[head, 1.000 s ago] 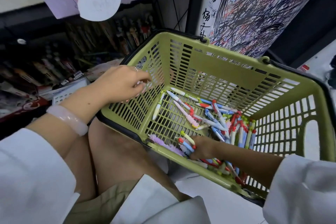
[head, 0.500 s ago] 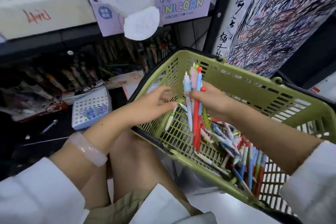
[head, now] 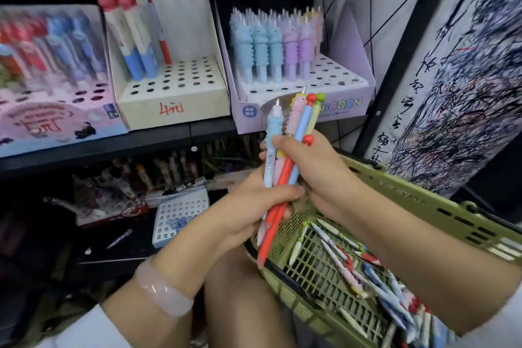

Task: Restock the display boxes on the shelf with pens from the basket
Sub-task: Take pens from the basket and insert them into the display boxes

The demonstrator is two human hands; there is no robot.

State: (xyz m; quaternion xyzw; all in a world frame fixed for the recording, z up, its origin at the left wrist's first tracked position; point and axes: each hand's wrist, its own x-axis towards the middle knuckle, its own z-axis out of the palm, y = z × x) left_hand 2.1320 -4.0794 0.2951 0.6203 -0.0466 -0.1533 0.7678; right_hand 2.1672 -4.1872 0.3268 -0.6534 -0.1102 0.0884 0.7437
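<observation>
Black metal shelf spans the left of the view and carries three display boxes side by side. The lilac box on the right holds rows of blue, purple and pink pens at its back, its front holes bare. The cream box in the middle holds only a few pens at its back left corner. The pink box on the left is blurred, with red and blue pens standing in it.

The olive-green plastic basket sits at lower right, beside the person's knee, with loose pens lying across its slatted floor.

Above the basket's near corner, the right hand curls its grip round the upper part of a bunch of pens, upright and slightly tilted, their caps in front of the lilac box. The left hand closes its grip round the lower part of the same bunch, thumb across the barrels. A pale bangle circles the left wrist.
</observation>
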